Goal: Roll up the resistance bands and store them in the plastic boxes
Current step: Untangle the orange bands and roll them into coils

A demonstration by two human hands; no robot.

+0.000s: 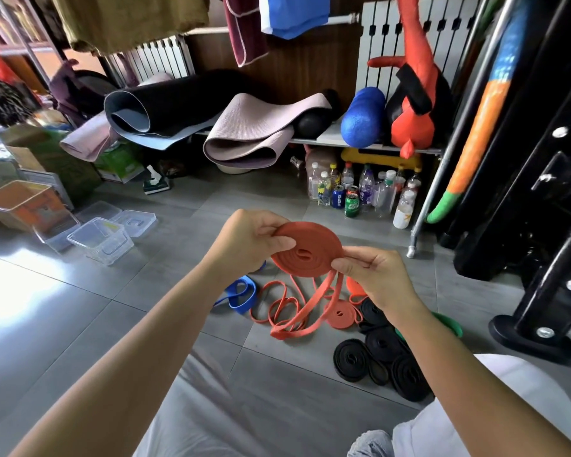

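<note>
I hold an orange resistance band [305, 249] wound into a flat coil above the floor. My left hand [247, 240] pinches the coil's left rim, and my right hand [373, 275] pinches its right rim where the loose tail leaves. That unrolled tail [297, 319] hangs down and loops on the tiles. On the floor below lie a small rolled orange band [341, 314], several rolled black bands [381, 354], a loose blue band [241, 293] and a thin orange band [277, 301]. Clear plastic boxes [101, 240] stand open at the left.
A lid [135, 222] lies by the boxes, next to an orange-tinted bin [23, 206]. Bottles and cans [360, 192] cluster under a shelf holding rolled mats [244, 133] and a blue foam roller [363, 117]. A black rack base [538, 338] stands at right. A green band [450, 324] peeks out behind my right wrist.
</note>
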